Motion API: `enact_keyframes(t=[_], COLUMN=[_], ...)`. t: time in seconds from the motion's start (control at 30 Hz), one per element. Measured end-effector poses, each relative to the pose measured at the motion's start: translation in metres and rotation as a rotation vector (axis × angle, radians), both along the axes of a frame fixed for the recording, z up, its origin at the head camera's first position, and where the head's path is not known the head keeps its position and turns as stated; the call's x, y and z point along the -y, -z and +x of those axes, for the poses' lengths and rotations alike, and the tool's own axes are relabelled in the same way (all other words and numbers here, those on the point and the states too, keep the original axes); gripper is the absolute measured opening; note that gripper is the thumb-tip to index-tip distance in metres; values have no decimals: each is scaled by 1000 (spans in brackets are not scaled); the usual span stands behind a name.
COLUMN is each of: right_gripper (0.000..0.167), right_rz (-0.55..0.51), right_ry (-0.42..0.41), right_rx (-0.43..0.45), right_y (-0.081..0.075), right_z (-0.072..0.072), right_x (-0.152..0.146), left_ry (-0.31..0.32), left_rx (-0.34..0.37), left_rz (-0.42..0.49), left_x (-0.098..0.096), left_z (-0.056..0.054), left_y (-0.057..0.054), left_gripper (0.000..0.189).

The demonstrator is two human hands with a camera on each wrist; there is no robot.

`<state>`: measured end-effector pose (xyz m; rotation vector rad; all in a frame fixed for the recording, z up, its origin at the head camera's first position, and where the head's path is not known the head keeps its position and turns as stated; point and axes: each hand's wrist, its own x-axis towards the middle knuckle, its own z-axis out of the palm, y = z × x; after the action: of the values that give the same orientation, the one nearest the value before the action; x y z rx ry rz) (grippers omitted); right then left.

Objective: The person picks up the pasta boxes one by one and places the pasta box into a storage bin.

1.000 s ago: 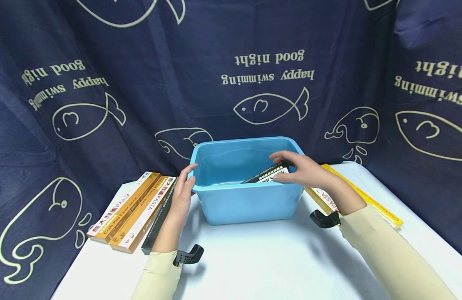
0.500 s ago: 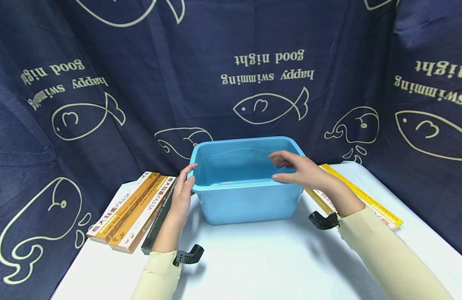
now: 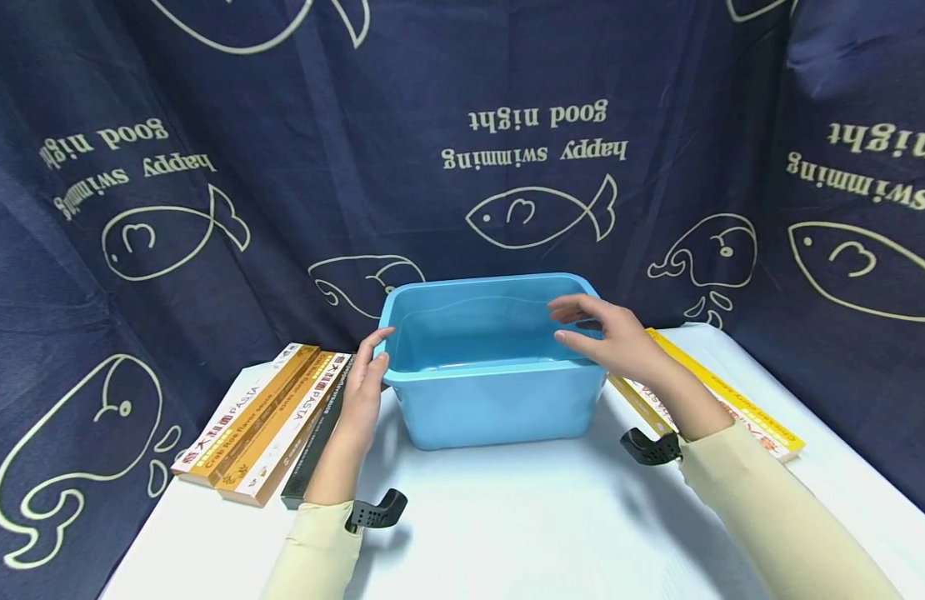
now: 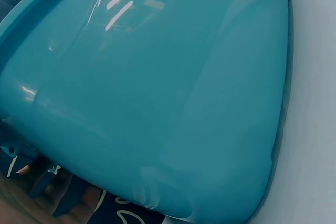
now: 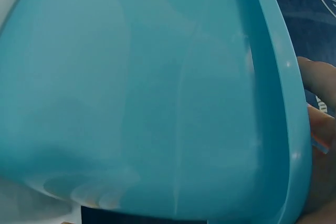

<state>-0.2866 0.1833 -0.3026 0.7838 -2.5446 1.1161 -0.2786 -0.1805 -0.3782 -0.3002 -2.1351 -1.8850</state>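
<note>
A blue plastic bin (image 3: 496, 408) stands on the white table. My left hand (image 3: 363, 396) holds its left end, fingers and thumb at the rim; in the left wrist view the fingers (image 4: 50, 190) show beyond the bin's wall (image 4: 157, 77). Over the bin's right end, my right hand (image 3: 616, 337) hovers with thumb and fingers apart and nothing between them. In the right wrist view, part of that hand (image 5: 320, 129) appears past the rim (image 5: 294, 124). The bin's floor is hidden behind its front wall, and no box shows inside.
Left of the bin lie two orange-and-white pasta boxes (image 3: 278, 433) and a black box (image 3: 320, 437). Yellow-and-white pasta boxes (image 3: 732, 396) lie to the right, partly behind my right arm. A dark blue fish-print curtain (image 3: 402, 150) hangs behind and around the table.
My right hand let go of a black pasta box, which dropped out of sight into the bin. It then rose slightly and moved right. My left hand stays at the rim.
</note>
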Motion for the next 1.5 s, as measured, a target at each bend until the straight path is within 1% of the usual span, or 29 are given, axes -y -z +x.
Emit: enact_keyframes(t=[0.17,0.37,0.53,0.67,0.87,1.13,1.3,1.4,1.5], right_gripper=[40,46,51,55,58,61,60,59,59], right_rz=[-58,-124,-159,-178,-222,-210,-227,-248,-236], right_ry=[37,113,155,158,170,224,257,253,268], right_rx=[-48,-112,-113,-119,-93,-54,-18,-18,-24], right_y=[4,6,9,14,25,35,42,47,52], right_z=[3,11,18,21,25,33,34,35,37], right_x=[-6,-15,-23,-32,-46,-59,-68,-75,-83], left_ry=[-5,1,0,5,3,8,2,7,9], left_rx=[6,0,-3,-3,0,-27,-22,-22,-25], left_rz=[-2,-5,2,9,6,9,13,17,16], left_x=[0,1,2,2,2,1,2,1,0], left_z=[1,1,0,1,2,-1,0,0,-1], left_y=[0,0,1,2,3,4,4,4,3], left_gripper=[43,42,43,44,42,44,44,43,43])
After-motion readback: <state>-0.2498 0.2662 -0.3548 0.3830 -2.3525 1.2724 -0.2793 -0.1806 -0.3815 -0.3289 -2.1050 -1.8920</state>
